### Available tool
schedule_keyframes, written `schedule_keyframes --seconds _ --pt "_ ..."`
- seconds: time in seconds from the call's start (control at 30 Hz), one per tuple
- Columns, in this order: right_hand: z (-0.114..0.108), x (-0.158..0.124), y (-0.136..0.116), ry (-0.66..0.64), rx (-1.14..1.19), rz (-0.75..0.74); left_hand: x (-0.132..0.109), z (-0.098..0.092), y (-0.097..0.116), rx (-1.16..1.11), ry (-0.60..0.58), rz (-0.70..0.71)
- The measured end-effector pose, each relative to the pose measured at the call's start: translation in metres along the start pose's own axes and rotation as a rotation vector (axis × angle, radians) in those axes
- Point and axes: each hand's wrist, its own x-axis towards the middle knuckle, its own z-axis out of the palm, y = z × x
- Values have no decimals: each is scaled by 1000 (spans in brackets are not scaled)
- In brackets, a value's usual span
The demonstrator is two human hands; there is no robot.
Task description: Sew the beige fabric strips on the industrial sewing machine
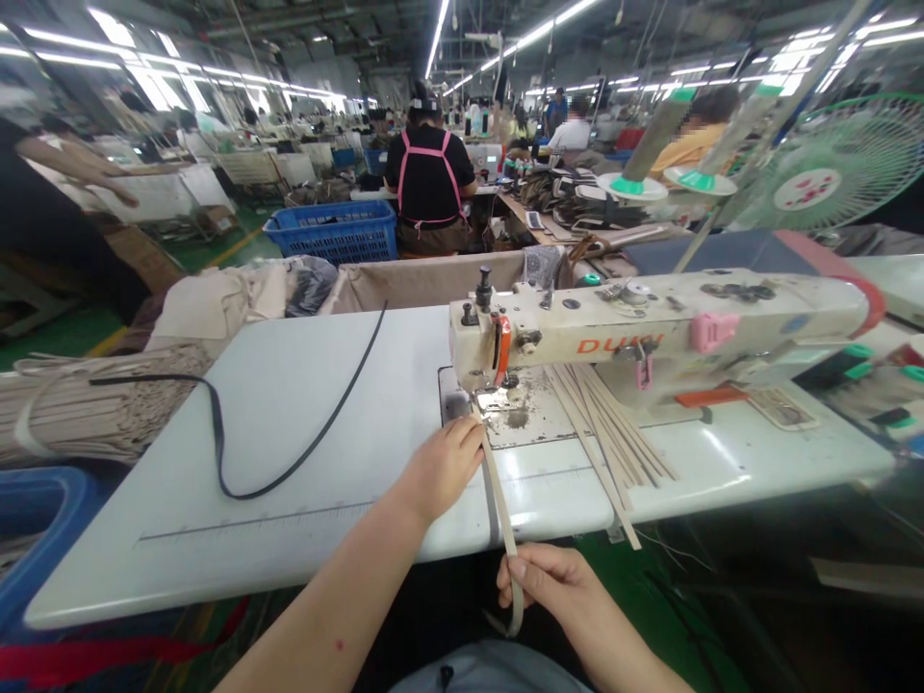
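A narrow beige strip (500, 491) runs from under the needle area of a white sewing machine (549, 332) down over the table's front edge. My left hand (444, 467) is closed on its upper part, fingertips close to the presser foot. Below the edge, my right hand (552, 582) pinches the same strip between thumb and fingers, and its lower end curls beneath that hand. A dark band (493, 505) lies beside the strip on the table. Several loose beige strips (613, 433) fan out under the machine's arm, to the right of the needle.
A long black strip (289, 472) curves across the white table (303, 568). Tied beige strips (93, 414) and a blue bin (43, 500) are at left. Ahead are a blue basket (328, 236) and a seated person (427, 178); thread cones (654, 144) and a fan (844, 164) stand right.
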Motion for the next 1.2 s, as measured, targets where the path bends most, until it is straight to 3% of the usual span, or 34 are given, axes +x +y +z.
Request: schedule_keyframes --seconds 0.43,0.6,0.73,1.03,1.2 --pt "-1 1 1 -13 -1 -6 1 -2 1 -3 -4 -8" --pt "-3 4 2 -78 -108 -116 2 -5 0 -36 -38 4" --pt "-1 3 -6 -46 -194 -191 2 -4 0 -32 -28 -2" --pt "6 9 -18 132 -198 -181 1 -5 0 -44 -5 -4" --pt "9 14 -26 90 6 -58 1 -4 0 -51 -10 -6"
